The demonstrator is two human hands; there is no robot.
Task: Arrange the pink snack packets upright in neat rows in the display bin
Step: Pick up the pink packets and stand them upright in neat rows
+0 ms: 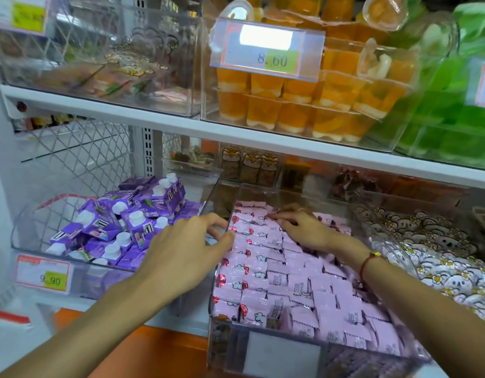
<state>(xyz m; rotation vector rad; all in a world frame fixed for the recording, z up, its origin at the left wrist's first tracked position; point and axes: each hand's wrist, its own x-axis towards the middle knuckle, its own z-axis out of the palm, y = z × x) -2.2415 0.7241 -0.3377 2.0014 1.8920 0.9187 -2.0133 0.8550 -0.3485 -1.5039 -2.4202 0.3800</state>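
Note:
Several pink snack packets [266,285] fill a clear display bin [268,347] on the lower shelf, standing in rows. The left rows show a cloud and a red mark; further right the packets lean and overlap. My left hand [186,255] rests at the bin's left wall, fingers spread, thumb touching the packets near the wall. My right hand [301,227] lies palm down on the packets at the back of the bin, fingertips pressing a packet there. A red cord bracelet is on the right wrist. Neither hand has lifted a packet.
A clear bin of purple drink cartons [121,227] stands to the left, with a price tag [45,276] in front. Right of the pink bin lies a bin of white bear-print packets [438,257]. The shelf above [181,124] holds orange jelly cups [304,99] and green packs.

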